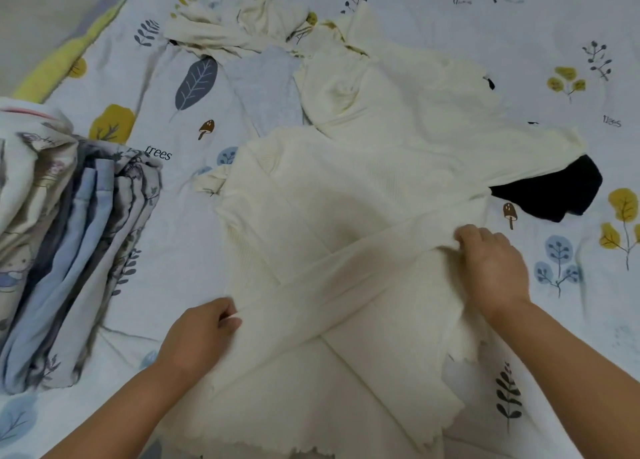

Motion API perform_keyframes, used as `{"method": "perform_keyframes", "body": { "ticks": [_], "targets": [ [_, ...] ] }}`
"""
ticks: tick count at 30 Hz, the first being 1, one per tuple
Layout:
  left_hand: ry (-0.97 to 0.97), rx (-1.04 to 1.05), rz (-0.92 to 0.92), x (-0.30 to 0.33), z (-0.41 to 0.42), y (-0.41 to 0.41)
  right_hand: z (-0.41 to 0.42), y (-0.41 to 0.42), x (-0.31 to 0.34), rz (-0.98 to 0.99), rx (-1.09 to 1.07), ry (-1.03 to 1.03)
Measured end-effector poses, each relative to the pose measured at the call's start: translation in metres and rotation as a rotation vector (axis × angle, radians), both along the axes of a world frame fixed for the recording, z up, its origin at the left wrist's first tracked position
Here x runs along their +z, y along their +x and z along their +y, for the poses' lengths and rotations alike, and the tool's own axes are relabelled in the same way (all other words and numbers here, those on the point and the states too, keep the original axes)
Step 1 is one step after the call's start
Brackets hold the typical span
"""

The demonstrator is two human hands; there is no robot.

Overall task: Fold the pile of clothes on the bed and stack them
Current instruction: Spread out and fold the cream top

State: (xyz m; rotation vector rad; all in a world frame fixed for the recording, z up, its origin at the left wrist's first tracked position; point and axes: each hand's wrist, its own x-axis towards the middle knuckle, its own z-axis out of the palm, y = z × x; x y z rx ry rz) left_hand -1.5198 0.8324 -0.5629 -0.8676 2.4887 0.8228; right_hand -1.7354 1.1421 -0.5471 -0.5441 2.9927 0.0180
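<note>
On the bed [450, 25], the cream top [346, 216] lies lengthwise away from the person — its sleeve [346, 285] crosses between left hand [201, 334] and right hand [491, 268], each pinching an end.

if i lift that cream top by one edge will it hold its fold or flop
Probably flop: the cream top lies thin and creased, with its sleeves draped flat. It looks light. The left hand and right hand both pinch it, which suggests the folds need holding.

Cream garment [346, 198], leaf-print bedsheet [194, 87]
</note>
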Motion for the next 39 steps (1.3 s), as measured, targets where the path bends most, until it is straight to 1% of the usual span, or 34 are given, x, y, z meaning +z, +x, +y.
{"method": "perform_keyframes", "body": {
  "ticks": [2, 5, 6, 7, 8, 9, 10, 11, 12, 13, 14, 16, 17, 18, 20, 21, 23, 25, 26, 27, 28, 30, 31, 34, 36, 38, 39],
  "targets": [
    [-0.024, -0.004, -0.024, 0.001, -0.001, -0.001, 0.019, -0.001, 0.006, -0.046, -0.036, 0.009],
    [-0.096, -0.060, -0.079, 0.005, 0.001, -0.004, 0.033, -0.003, 0.010, -0.239, 0.014, 0.219],
    [-0.123, -0.078, -0.071, 0.007, 0.003, -0.006, 0.033, -0.007, 0.011, -0.252, -0.032, 0.211],
    [-0.142, -0.094, -0.042, 0.009, 0.006, -0.008, 0.026, -0.011, 0.017, -0.213, -0.084, 0.117],
    [-0.151, -0.106, -0.005, 0.010, 0.009, -0.011, 0.020, -0.016, 0.020, -0.133, -0.097, -0.016],
    [-0.151, -0.112, 0.022, 0.012, 0.011, -0.014, 0.012, -0.022, 0.023, -0.075, -0.095, -0.105],
    [-0.144, -0.118, 0.031, 0.012, 0.013, -0.016, 0.004, -0.029, 0.022, -0.092, -0.072, -0.111],
    [-0.131, -0.131, 0.023, 0.012, 0.014, -0.018, -0.004, -0.036, 0.020, -0.180, -0.045, -0.044],
    [-0.119, -0.143, 0.010, 0.011, 0.013, -0.019, -0.008, -0.044, 0.017, -0.279, -0.028, 0.068],
    [-0.115, -0.163, -0.009, 0.009, 0.011, -0.020, -0.012, -0.051, 0.015, -0.315, -0.032, 0.157],
    [-0.122, -0.193, -0.025, 0.007, 0.008, -0.021, -0.017, -0.060, 0.015, -0.285, -0.047, 0.164],
    [-0.176, -0.249, -0.016, 0.005, 0.006, -0.021, -0.025, -0.074, 0.016, -0.144, -0.137, 0.039],
    [-0.230, -0.279, 0.016, 0.005, 0.007, -0.022, -0.029, -0.078, 0.017, -0.070, -0.165, -0.009],
    [-0.296, -0.308, 0.063, 0.004, 0.009, -0.023, -0.034, -0.081, 0.015, -0.020, -0.183, -0.044],
    [-0.446, -0.338, 0.198, 0.001, 0.018, -0.022, -0.045, -0.076, 0.012, 0.018, -0.195, -0.095],
    [-0.473, -0.333, 0.278, -0.001, 0.024, -0.021, -0.051, -0.069, 0.011, 0.055, -0.196, -0.119],
    [-0.425, -0.370, 0.343, -0.004, 0.037, -0.018, -0.064, -0.043, 0.009, 0.167, -0.150, -0.187],
    [-0.391, -0.473, 0.314, -0.013, 0.043, -0.013, -0.075, -0.008, 0.001, 0.215, 0.046, -0.223],
    [-0.374, -0.527, 0.262, -0.016, 0.043, -0.012, -0.077, 0.009, -0.007, 0.193, 0.180, -0.181],
    [-0.361, -0.573, 0.199, -0.018, 0.041, -0.012, -0.076, 0.023, -0.016, 0.099, 0.283, -0.101],
    [-0.342, -0.606, 0.130, -0.020, 0.040, -0.013, -0.074, 0.033, -0.026, -0.030, 0.330, -0.018],
    [-0.310, -0.648, 0.050, -0.023, 0.036, -0.015, -0.062, 0.036, -0.045, -0.215, 0.298, 0.081],
    [-0.287, -0.660, 0.034, -0.023, 0.035, -0.016, -0.060, 0.034, -0.050, -0.245, 0.277, 0.103],
    [-0.206, -0.624, 0.077, -0.027, 0.031, -0.016, -0.063, 0.033, -0.046, -0.262, 0.276, 0.074],
    [-0.161, -0.595, 0.111, -0.020, 0.026, -0.016, -0.061, 0.039, -0.033, -0.248, 0.290, 0.010],
    [-0.133, -0.631, 0.199, 0.000, 0.015, -0.016, -0.050, 0.055, -0.015, -0.205, 0.310, -0.084],
    [-0.172, -0.677, 0.241, 0.006, 0.009, -0.014, -0.040, 0.065, -0.008, -0.172, 0.330, -0.108]
  ]
}}
